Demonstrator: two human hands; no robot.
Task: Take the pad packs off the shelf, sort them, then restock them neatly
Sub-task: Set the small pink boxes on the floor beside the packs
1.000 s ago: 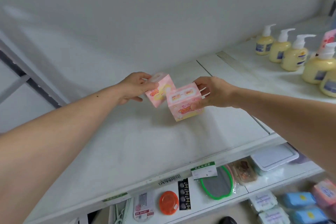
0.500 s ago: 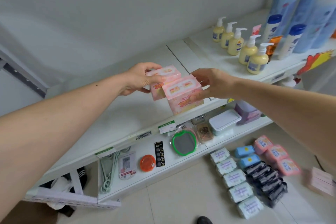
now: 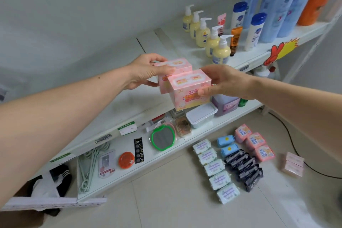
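Soft, even, bright light falls from above, and my forearms cast only faint shadows on the shelf (image 3: 129, 102). Wide-angle bending stretches the frame's edges, and everything looks slightly soft.

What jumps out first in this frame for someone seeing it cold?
Dead centre, the left hand and right hand each grip a pink box, the far box and the near box, held together in front of the upper shelf. Below right, sorted pad packs lie in rows on the floor: pale green packs, black packs, pink packs.
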